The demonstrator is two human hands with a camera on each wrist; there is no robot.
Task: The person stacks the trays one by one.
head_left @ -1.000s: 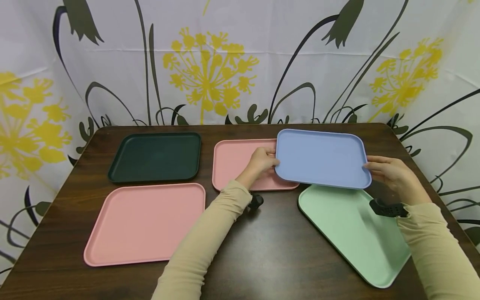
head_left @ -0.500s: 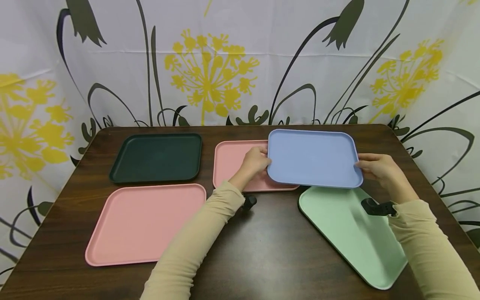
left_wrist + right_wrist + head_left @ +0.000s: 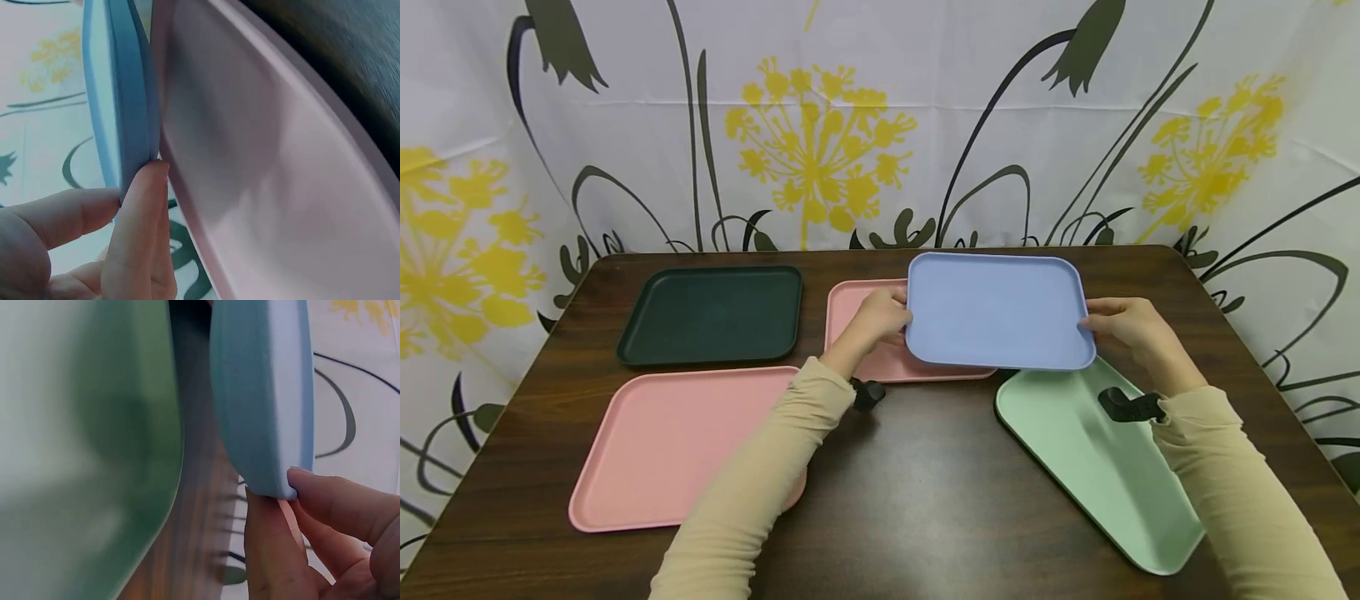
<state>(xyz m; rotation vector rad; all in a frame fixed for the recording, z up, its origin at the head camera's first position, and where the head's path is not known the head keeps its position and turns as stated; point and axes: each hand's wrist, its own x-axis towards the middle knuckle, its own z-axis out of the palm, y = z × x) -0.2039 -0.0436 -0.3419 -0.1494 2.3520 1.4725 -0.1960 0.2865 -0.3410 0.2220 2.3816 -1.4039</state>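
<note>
The blue tray (image 3: 1000, 310) has moved left, held between hands (image 3: 874, 318) (image 3: 1129, 323) pinching its opposite ends.

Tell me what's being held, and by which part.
The blue tray, held by its two short ends: the left hand pinches the left end, the right hand the right end.

Dark wood table (image 3: 925, 500), dull sheen of light; behind, creased white cloth (image 3: 647, 50), printed yellow blooms (image 3: 815, 171), drooping grey-green bellflowers (image 3: 1086, 50).
</note>
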